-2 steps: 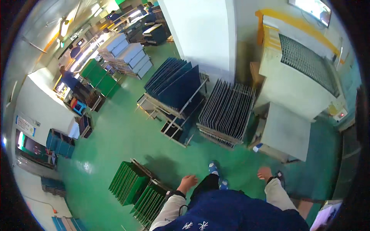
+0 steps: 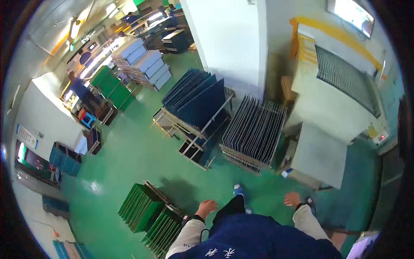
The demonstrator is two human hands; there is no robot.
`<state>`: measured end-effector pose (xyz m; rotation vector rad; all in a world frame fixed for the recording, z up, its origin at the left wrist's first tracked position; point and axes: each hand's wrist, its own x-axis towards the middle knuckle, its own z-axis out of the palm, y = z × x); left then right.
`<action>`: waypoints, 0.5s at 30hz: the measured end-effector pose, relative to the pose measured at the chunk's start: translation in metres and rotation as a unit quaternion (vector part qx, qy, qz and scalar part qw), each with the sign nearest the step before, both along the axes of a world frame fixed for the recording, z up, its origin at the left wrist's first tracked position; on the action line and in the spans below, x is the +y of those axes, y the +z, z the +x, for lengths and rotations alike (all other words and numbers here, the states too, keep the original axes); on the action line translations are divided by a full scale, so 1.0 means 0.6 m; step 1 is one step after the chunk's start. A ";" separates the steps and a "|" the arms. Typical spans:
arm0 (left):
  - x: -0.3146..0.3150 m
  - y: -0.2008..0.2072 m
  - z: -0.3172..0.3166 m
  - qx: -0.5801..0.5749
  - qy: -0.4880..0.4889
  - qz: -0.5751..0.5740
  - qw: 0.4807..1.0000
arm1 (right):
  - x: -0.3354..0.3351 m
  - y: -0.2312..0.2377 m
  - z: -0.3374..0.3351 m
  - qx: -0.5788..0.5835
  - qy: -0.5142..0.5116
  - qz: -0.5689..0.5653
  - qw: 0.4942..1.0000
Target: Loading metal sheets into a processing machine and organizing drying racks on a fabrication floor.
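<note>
My left hand hangs at my left side, its fingers loosely bent and nothing seen in them. Closest to it is a rack of green panels, standing upright in rows on the floor, apart from the hand. On the other side, my right hand hangs with relaxed fingers, also without a visible object. A low box with a grey top stands ahead of that hand, not touched. Pale sleeves cover both forearms, and a dark blue apron covers my front.
Ahead stand a rack of dark blue panels and a rack of thin dark panels, beside a white pillar. A large pale machine is at right. Far left, a person stands at a lit bench near stacked boxes.
The view has shifted slightly, so the racks ahead sit a little lower in the picture. Both hands appear slightly farther left. One of my feet is now mostly hidden behind the apron.
</note>
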<state>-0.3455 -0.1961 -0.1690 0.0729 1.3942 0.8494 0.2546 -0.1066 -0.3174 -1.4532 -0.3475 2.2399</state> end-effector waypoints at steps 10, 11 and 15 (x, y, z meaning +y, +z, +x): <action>0.225 -0.018 -0.030 0.031 0.084 0.020 0.996 | 0.194 0.253 -0.063 -0.150 0.069 -0.074 0.983; 0.248 -0.009 -0.027 0.028 0.094 0.022 0.995 | 0.224 0.333 -0.105 -0.252 0.114 -0.017 0.961; 0.318 -0.036 0.005 0.008 0.090 0.089 0.992 | 0.389 0.235 0.011 -0.152 0.113 0.015 0.982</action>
